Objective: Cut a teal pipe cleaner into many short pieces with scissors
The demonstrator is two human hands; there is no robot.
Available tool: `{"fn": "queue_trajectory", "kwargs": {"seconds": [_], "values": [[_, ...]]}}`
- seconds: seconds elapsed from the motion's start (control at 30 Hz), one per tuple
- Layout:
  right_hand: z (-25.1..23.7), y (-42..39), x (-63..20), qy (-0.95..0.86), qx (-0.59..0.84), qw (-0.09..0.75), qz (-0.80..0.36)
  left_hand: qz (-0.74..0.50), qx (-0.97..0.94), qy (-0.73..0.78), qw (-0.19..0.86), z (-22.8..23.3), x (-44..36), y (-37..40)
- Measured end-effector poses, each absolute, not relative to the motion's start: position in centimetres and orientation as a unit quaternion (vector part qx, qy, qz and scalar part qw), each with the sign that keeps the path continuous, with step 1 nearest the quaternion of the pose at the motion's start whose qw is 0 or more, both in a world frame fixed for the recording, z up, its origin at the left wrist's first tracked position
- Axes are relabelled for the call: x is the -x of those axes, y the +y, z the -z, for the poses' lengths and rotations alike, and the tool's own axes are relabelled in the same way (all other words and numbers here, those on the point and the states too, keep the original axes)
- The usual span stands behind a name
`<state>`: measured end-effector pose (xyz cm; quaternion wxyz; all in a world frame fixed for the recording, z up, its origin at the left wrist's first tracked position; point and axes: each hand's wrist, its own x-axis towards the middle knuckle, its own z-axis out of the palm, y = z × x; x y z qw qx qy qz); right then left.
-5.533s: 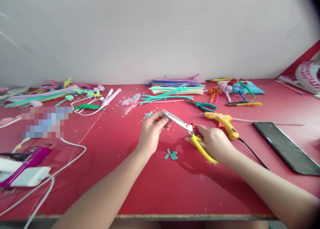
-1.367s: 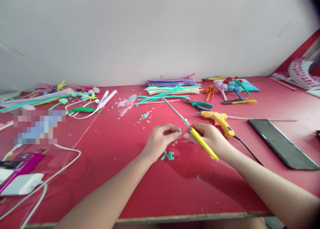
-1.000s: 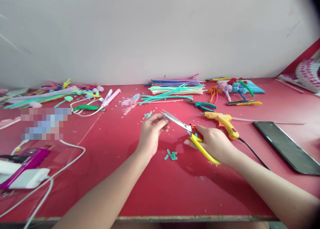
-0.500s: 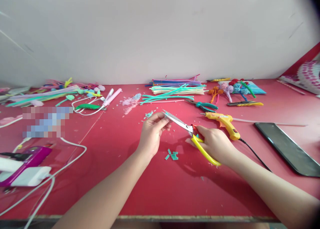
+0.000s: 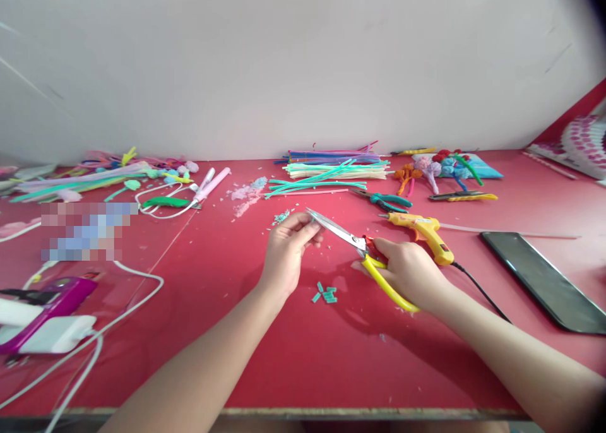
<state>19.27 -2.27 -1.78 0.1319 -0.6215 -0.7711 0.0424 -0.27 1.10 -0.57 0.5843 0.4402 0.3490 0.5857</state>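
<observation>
My right hand (image 5: 409,272) is wrapped round the yellow handles of a pair of scissors (image 5: 335,229). Their silver blades point left and reach over the fingertips of my left hand (image 5: 290,250). That hand is closed in a pinch on a small green pipe cleaner piece (image 5: 313,221), mostly hidden by fingers and blades. Several short cut green pieces (image 5: 326,294) lie on the red table just below the hands. Fine green clippings (image 5: 281,217) are scattered behind my left hand.
Bundled pipe cleaners (image 5: 336,168) lie at the back. To the right are pliers (image 5: 388,201), a yellow glue gun (image 5: 423,231), a phone (image 5: 544,281) and fuzzy flowers (image 5: 440,165). A purple power strip (image 5: 71,300) with white cables and a pink hair straightener (image 5: 213,183) occupy the left.
Both hands stay almost in place. The scissor tips sit very slightly further left at my left fingertips; the cut pieces on the table look the same.
</observation>
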Motion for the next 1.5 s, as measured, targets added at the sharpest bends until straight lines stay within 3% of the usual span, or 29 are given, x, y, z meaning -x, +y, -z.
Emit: {"fn": "queue_trajectory", "kwargs": {"seconds": [0.23,0.43,0.63,0.8,1.03,1.3,1.5], "values": [[1.7,-1.9,-19.3,-0.742,0.640,0.173,-0.105,-0.557,-0.464,0.360,0.588,0.5,0.1,0.9],[0.4,-2.1,-18.9,-0.662,0.591,0.299,-0.349,-0.392,-0.568,0.366,0.624,0.7,-0.8,0.0],[-0.1,-2.5,-18.9,-0.614,0.527,0.325,-0.491,-0.292,-0.612,0.364,0.639,0.6,-1.4,-0.8],[0.3,-2.7,-18.7,-0.623,0.546,0.314,-0.465,-0.282,-0.631,0.384,0.612,0.8,-1.4,-0.9],[0.2,-2.6,-18.4,-0.635,0.582,0.301,-0.410,-0.337,-0.676,0.491,0.434,1.4,-0.6,0.4],[0.6,-2.6,-18.1,-0.659,0.603,0.270,-0.359,-0.306,-0.712,0.420,0.472,1.1,-1.8,-1.4],[0.9,-2.3,-19.0,-0.706,0.602,0.266,-0.260,-0.391,-0.624,0.433,0.521,0.7,-1.4,-0.7]]}}
